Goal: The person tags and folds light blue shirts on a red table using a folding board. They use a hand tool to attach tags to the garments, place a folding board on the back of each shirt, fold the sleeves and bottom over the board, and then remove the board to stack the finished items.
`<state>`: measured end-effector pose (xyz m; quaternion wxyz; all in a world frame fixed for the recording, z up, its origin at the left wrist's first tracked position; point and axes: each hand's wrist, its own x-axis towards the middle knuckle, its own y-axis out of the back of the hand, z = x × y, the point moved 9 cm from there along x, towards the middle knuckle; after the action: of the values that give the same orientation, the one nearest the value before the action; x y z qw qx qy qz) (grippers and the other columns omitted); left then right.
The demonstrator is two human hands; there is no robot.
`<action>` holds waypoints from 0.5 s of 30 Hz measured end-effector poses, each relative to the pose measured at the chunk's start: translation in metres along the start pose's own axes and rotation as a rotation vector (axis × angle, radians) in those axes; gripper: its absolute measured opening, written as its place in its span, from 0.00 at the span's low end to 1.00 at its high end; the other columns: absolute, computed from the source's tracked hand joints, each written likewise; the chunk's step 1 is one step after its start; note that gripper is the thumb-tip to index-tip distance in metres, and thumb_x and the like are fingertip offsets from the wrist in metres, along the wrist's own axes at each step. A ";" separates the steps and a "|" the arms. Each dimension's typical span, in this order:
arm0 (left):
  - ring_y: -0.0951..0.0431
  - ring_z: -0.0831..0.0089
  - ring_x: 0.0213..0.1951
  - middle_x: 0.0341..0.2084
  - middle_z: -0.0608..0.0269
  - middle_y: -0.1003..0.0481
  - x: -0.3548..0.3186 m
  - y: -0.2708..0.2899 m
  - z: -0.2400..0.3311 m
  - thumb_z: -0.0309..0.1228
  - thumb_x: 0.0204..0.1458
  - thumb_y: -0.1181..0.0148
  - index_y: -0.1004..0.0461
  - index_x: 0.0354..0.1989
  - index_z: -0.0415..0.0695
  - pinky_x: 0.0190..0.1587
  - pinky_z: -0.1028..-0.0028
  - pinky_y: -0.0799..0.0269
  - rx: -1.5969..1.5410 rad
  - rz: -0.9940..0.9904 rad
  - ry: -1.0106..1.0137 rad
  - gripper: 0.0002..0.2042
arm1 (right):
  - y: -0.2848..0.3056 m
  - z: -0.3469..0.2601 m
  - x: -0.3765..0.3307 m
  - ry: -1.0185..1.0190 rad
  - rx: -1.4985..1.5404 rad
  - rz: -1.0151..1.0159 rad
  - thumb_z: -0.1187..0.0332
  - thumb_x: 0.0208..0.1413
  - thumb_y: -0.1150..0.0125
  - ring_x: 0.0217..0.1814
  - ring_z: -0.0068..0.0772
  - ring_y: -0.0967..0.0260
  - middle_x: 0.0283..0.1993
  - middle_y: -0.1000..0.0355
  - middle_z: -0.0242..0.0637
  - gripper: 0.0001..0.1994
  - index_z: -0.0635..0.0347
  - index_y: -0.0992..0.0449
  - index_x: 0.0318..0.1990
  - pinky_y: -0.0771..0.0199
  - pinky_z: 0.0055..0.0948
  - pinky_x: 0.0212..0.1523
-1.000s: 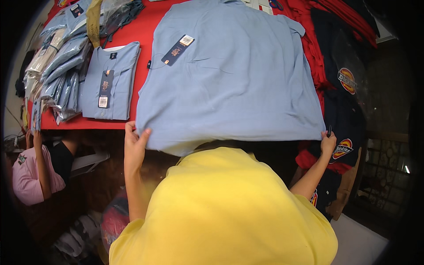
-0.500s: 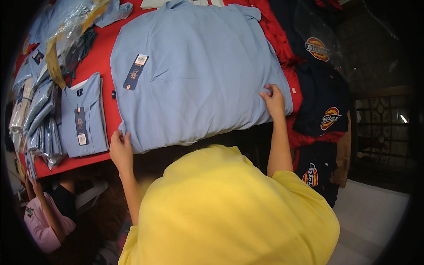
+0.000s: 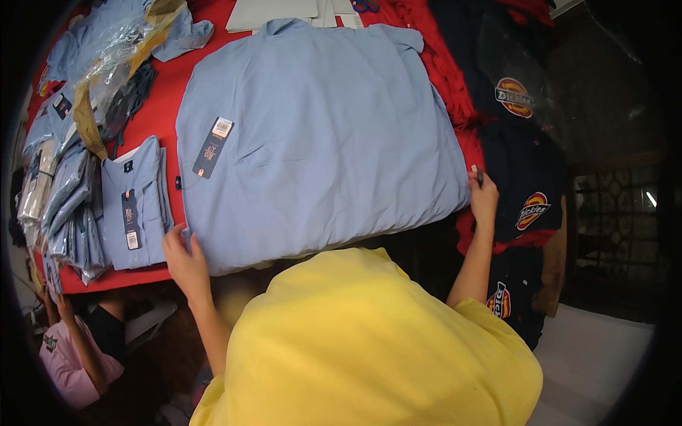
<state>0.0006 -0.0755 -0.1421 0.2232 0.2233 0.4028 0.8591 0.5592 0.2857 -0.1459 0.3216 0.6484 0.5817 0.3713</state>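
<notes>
A light blue shirt [image 3: 320, 142] lies spread flat across the red-covered table, its collar at the far side. A dark blue hang tag [image 3: 212, 148] rests on its left part, and a small black label [image 3: 178, 183] sticks out from its left edge. At the shirt's near left corner is my left hand [image 3: 188, 264], thumb and fingers apart against the cloth. My right hand [image 3: 484, 197] is closed just beyond the right edge, with a small dark thing between the fingertips that I cannot make out.
A folded blue shirt [image 3: 149, 213] and bagged shirts [image 3: 71, 192] lie left. Dark garments with patches [image 3: 522, 160] line the right side over red cloth. White sheets [image 3: 273, 13] and blue-handled scissors [image 3: 365, 6] lie at the back. A person in pink [image 3: 74, 362] is at lower left.
My right hand has moved right, off the shirt's near right part to beyond its edge. My left hand's fingers have spread wider. The whole view has shifted slightly, showing more of the table's far side.
</notes>
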 end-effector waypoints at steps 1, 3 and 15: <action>0.26 0.62 0.45 0.45 0.53 0.27 0.005 -0.009 0.020 0.27 0.53 0.40 0.29 0.50 0.41 0.48 0.67 0.31 0.086 0.011 -0.126 0.15 | -0.018 -0.014 0.011 0.060 0.103 -0.068 0.71 0.55 0.43 0.39 0.54 0.24 0.36 0.23 0.50 0.11 0.62 0.24 0.44 0.27 0.41 0.41; 0.31 0.56 0.53 0.51 0.51 0.30 0.019 -0.048 0.057 0.30 0.53 0.40 0.29 0.53 0.43 0.55 0.63 0.36 -0.022 -0.137 -0.261 0.18 | -0.056 -0.059 0.028 0.167 0.278 -0.188 0.70 0.55 0.42 0.47 0.47 0.26 0.45 0.24 0.47 0.13 0.64 0.24 0.47 0.28 0.36 0.47; 0.38 0.50 0.59 0.58 0.49 0.37 0.124 -0.090 0.048 0.38 0.54 0.41 0.33 0.60 0.48 0.60 0.57 0.44 0.014 -0.093 -0.130 0.25 | -0.091 -0.216 0.116 0.376 -0.147 -0.215 0.69 0.52 0.46 0.53 0.55 0.32 0.51 0.30 0.51 0.18 0.61 0.28 0.52 0.32 0.46 0.53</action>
<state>-0.0532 0.0744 -0.1608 0.2869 0.2611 0.4037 0.8286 0.3326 0.4085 -0.0987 0.2916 0.4767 0.6687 0.4906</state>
